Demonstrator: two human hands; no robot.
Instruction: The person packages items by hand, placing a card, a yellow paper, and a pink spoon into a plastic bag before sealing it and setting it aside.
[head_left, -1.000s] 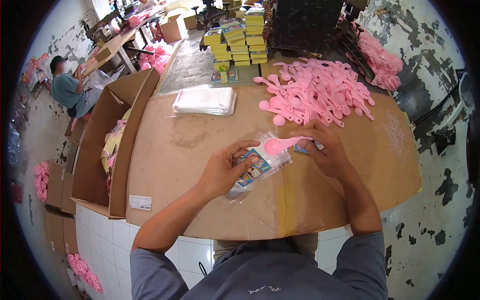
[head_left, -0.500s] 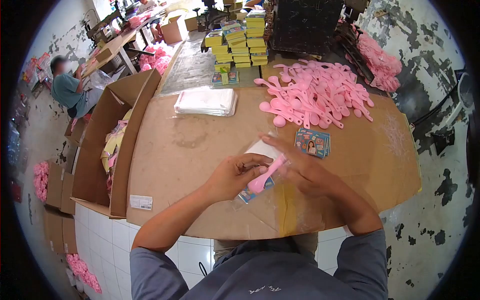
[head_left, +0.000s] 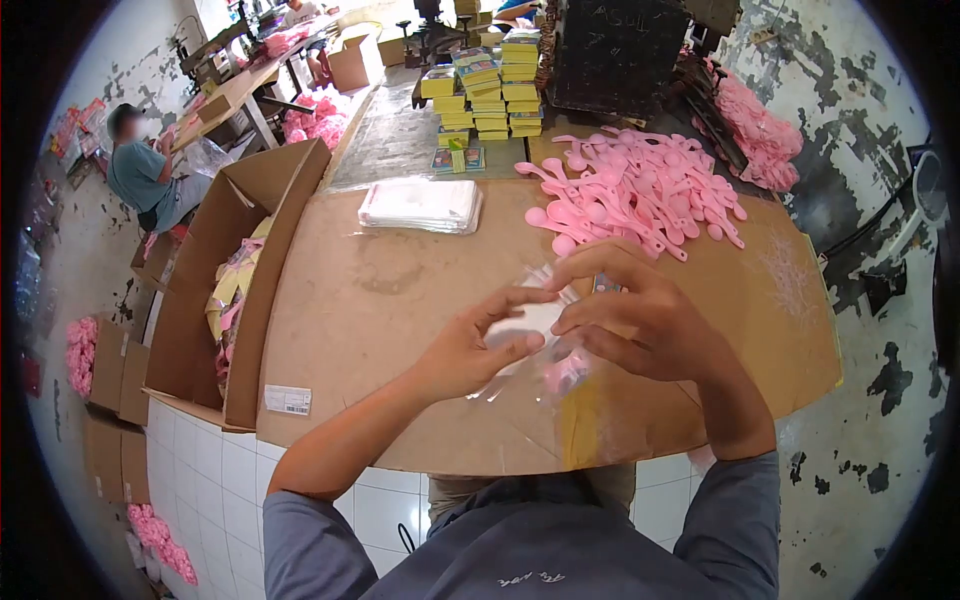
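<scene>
My left hand (head_left: pixel 470 345) and my right hand (head_left: pixel 640 320) both grip a clear plastic bag (head_left: pixel 530 345) just above the cardboard-covered table (head_left: pixel 380 300). A pink plastic spoon (head_left: pixel 566 372) shows inside the lower part of the bag, under my right hand. A white card face lies against the bag's upper part between my fingers. A pile of pink spoons (head_left: pixel 640 190) lies beyond my right hand. The stack of printed cards is mostly hidden behind my right hand.
A stack of clear bags (head_left: pixel 420 205) lies at the table's far left. An open cardboard box (head_left: pixel 240 280) with packed items stands to the left. Yellow booklets (head_left: pixel 490 95) are piled behind. A seated person (head_left: pixel 140 175) works at far left. More pink spoons (head_left: pixel 760 120) heap at right.
The pink spoon went from my right hand's fingers into the bag. Both hands have closed on the bag and lifted its upper part; my right hand now covers the card stack.
</scene>
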